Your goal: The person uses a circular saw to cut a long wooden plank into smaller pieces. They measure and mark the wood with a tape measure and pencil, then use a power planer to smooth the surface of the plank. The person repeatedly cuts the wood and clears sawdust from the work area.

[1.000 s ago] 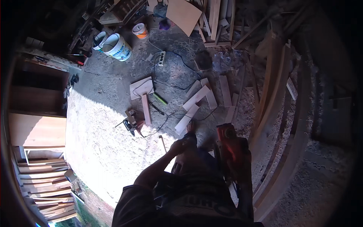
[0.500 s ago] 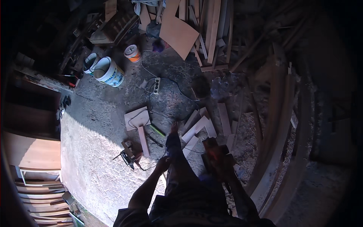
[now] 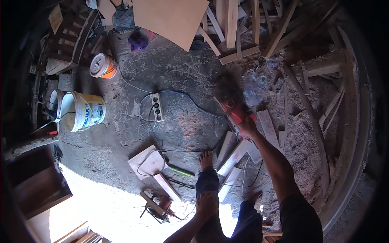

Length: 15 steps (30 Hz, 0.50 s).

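Hands apart, we are gripping a red power tool (image 3: 236,110) by its near end with our right hand (image 3: 247,126), at one o'clock from our left foot (image 3: 206,160). Our left hand (image 3: 207,203) is resting on our trouser leg (image 3: 207,182); whether it is clasping, we are not discerning. We are judging the tool heavy and rigid, deserving a firm rear hold. Planks (image 3: 235,155) are lying at six o'clock from it.

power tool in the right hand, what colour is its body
The power tool in the right hand is mainly red with dark parts, seen in the head view.
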Available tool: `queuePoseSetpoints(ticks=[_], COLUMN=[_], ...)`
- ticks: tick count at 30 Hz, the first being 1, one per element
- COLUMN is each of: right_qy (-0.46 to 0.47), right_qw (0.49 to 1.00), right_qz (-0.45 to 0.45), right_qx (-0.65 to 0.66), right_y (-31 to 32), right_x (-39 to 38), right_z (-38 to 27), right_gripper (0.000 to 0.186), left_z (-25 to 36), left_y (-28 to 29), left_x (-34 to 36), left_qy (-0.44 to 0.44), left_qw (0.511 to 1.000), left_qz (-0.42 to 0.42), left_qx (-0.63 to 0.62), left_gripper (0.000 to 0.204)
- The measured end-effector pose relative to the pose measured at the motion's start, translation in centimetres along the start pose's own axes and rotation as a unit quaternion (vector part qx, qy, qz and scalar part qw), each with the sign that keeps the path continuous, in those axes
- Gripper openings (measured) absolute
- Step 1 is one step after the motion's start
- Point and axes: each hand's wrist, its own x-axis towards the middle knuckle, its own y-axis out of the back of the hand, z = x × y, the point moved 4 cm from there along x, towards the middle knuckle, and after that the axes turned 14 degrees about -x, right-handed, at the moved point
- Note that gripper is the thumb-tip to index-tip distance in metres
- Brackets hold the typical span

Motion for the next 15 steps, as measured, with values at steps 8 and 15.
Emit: queuePoseSetpoints(ticks=[8, 15], right_qy=[0.034, -0.031], right_qw=[0.973, 0.972], right_qz=[0.226, 0.071], right_qx=[0.044, 0.222], right_y=[0.2, 2.5], right_x=[10.7, -16.7], right_z=[-4.4, -3.4], right_gripper=[0.05, 0.036], left_z=[-0.3, 1.1], left_y=[3.6, -2.5], left_x=[2.8, 1.6], left_qy=[-0.001, -0.11], left_qw=[0.999, 0.992], left_qz=[0.023, 0.026], left_qx=[-0.035, 0.053], left_gripper=[0.035, 0.04])
